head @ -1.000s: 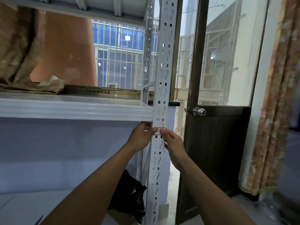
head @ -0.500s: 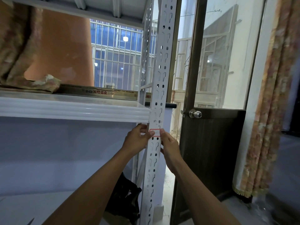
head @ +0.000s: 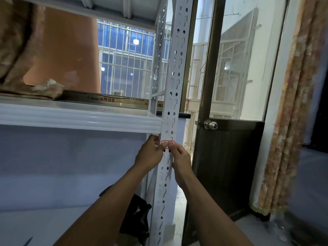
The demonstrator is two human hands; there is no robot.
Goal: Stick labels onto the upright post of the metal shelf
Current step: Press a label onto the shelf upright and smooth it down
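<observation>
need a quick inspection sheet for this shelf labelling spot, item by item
surface: white shelf board meets the perforated upright post at its front edge
job's things: red-bordered label on the post just below the shelf board
clutter: patterned cloth bundle and long printed box on the shelf; black bag on the floor by the post
grippers: left hand and right hand, thumbs pressing the label, one from each side
cables: nothing seen
surroundings: glazed door with round knob, patterned curtain at right, barred window behind the shelf
</observation>
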